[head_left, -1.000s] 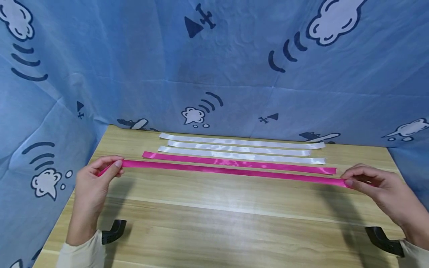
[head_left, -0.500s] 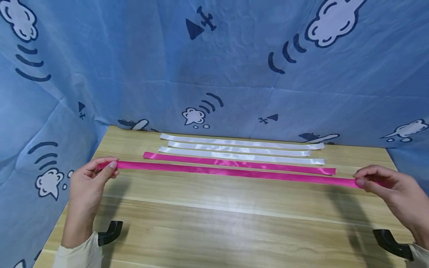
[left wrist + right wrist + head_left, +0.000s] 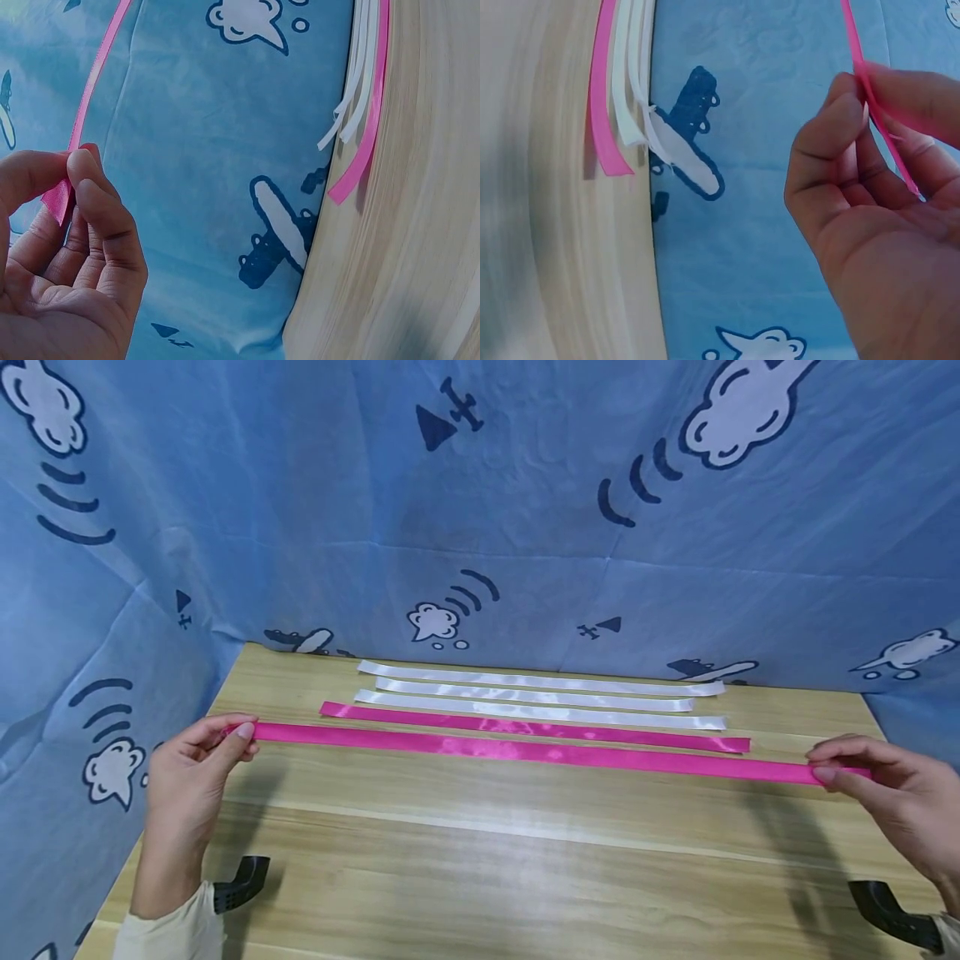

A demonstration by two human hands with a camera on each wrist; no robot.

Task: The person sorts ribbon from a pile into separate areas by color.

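Observation:
A bright pink satin ribbon (image 3: 525, 751) is stretched straight between my two hands, raised above the table. My left hand (image 3: 197, 764) pinches it near its left end between thumb and forefinger; a short tail pokes past the fingers in the left wrist view. At the other end my right hand (image 3: 892, 789) pinches it the same way, with a short tail lying toward the palm in the right wrist view. Just behind it a second pink ribbon (image 3: 420, 717) lies flat on the table. Beyond that, three white ribbons (image 3: 540, 682) lie roughly parallel.
The wooden table (image 3: 480, 868) meets a blue patterned cloth (image 3: 525, 485) hanging along its back edge. More cloth hangs at the left side. A black bracket (image 3: 242, 883) sticks out from the left cuff, and another black bracket (image 3: 892, 917) from the right cuff.
Both hands have moved apart, left hand leftward and right hand rightward. More of the held ribbon shows between them, and its face has turned more toward the head camera.

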